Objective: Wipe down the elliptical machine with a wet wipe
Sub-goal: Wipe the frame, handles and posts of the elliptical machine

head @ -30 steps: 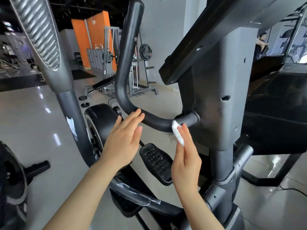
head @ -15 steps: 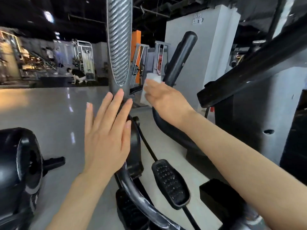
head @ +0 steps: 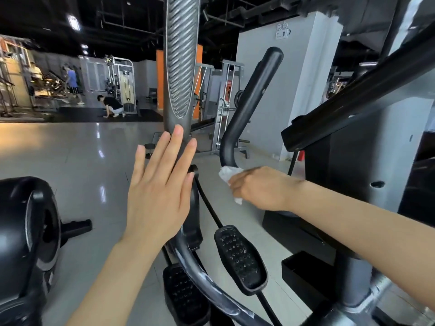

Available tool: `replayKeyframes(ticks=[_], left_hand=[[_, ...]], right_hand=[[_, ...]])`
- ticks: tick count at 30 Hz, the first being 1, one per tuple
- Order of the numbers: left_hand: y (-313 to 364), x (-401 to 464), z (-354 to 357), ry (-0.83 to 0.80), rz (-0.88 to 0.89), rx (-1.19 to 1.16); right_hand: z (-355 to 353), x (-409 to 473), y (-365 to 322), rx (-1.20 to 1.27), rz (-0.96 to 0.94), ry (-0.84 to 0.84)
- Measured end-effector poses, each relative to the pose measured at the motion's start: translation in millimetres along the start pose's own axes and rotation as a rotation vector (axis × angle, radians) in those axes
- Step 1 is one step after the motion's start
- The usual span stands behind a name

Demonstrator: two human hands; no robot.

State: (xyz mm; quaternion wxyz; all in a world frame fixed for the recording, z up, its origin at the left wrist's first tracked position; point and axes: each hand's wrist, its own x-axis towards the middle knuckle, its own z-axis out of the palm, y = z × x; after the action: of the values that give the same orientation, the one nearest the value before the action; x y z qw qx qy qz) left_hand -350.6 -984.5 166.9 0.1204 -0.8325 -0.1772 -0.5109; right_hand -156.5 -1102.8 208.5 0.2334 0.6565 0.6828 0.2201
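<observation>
- White and crumpled, the wet wipe (head: 229, 173) sits bunched under my right hand (head: 261, 188), pressed against the lower bend of the black curved handlebar (head: 247, 107); one corner of it pokes out below my fingers.
- My right hand curls around the wipe and the bar together, knuckles up, forearm coming in from the right edge of the head view.
- That handlebar's long axis runs steeply upward from the wipe, leaning up and to the right, and ends in a rounded tip high in the frame; below my hand it curves back toward the grey console column (head: 367, 175).
- My left hand (head: 160, 191) is wide and flat, fingers straight and slightly fanned, palm facing away from me. It holds nothing.
- Its fingertips lie in front of the base of the grey ribbed moving arm (head: 180, 67), which stands nearly vertical in the centre; I cannot tell whether they touch it.
- Two black studded foot pedals (head: 240, 255) lie below my hands, the nearer one with its long axis running from upper left to lower right.
- A black flywheel housing (head: 28, 222) fills the lower left.
- Glossy grey floor (head: 82, 156) stretches behind, with weight racks and two people well away in the background.
</observation>
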Motion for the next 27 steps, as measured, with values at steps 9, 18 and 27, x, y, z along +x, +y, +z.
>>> replayKeyframes(ticks=[9, 18, 27], left_hand=[[47, -34, 21, -0.007, 0.115, -0.162], [107, -60, 37, -0.176, 0.008, -0.511], [158, -93, -5, -0.429, -0.593, -1.359]], right_hand=[[43, -116, 13, -0.055, -0.226, 0.251], [65, -189, 8, 0.002, 0.117, 0.412], [21, -179, -104, 1.602, 0.502, 0.506]])
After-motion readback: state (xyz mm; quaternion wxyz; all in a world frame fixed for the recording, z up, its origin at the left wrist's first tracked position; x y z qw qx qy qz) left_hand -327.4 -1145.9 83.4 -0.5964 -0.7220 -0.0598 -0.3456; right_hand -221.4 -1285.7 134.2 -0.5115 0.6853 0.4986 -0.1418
